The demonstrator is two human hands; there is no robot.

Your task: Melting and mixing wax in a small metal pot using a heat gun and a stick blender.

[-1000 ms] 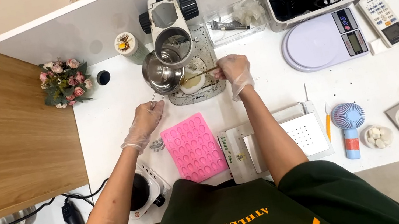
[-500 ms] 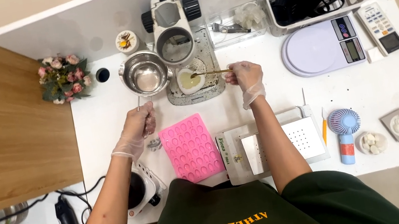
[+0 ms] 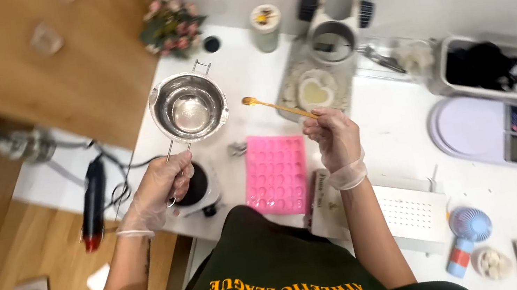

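Observation:
My left hand (image 3: 157, 191), in a clear glove, grips the handle of a small steel pot (image 3: 189, 107) and holds it up over the left end of the white table (image 3: 405, 133). My right hand (image 3: 333, 135), also gloved, holds a thin wooden stick (image 3: 276, 106) with a wet yellowish tip pointing towards the pot. A pink silicone mould (image 3: 276, 173) lies flat on the table between my hands. Below the pot handle sits a small black hot plate (image 3: 195, 184).
A grey tray with a cup of pale liquid (image 3: 315, 91) and a metal pitcher (image 3: 332, 40) stands behind the mould. Right of it are a round scale (image 3: 475, 128), a bin of dark items (image 3: 493, 69), a white perforated box (image 3: 412, 213) and a small blue fan (image 3: 467, 235). Flowers (image 3: 170, 26) at the back left.
My left hand has carried the pot left and nearer to me, off the tray area. My right hand lifted the stick out of the cup. The view has swung left.

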